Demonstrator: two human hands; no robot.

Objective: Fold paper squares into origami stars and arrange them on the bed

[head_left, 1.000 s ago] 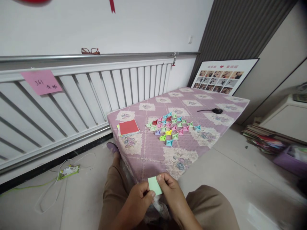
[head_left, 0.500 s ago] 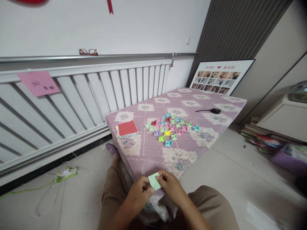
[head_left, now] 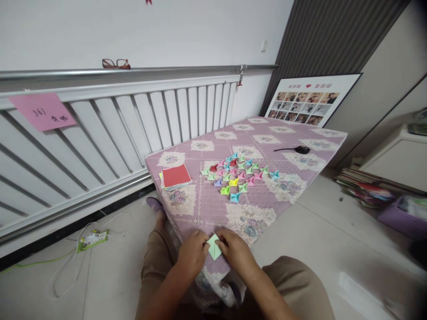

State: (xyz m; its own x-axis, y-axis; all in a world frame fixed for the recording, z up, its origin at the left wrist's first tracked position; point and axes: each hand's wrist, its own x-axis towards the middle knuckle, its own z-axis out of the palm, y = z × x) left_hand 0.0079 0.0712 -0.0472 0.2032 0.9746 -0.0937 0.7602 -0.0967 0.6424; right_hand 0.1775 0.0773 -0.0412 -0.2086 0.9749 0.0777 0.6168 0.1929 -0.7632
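Observation:
A small folded sheet of light green paper [head_left: 214, 249] sits between my hands at the near corner of the table, turned so that it looks like a diamond with a crease down its middle. My left hand [head_left: 194, 251] pinches its left edge with thumb and fingers. On the opposite side, my right hand [head_left: 234, 249] is closed on the right edge, its thumb lying on the paper. Beyond them, several folded paper pieces [head_left: 233, 172] in green, pink, blue, yellow, red and purple stand in slanting rows on the cloth.
A stack of square paper [head_left: 176, 176], red on top, lies at the table's left on a purple flowered tablecloth [head_left: 207, 209]. A black spoon-like object [head_left: 302, 150] rests farther right. The radiator [head_left: 160, 118] borders the left side; a power strip [head_left: 93, 240] lies on the floor.
The green paper has been turned from a tilted square to a diamond and moved slightly up the view. Both hands have shifted with it, keeping their grip. The camera view has tilted slightly.

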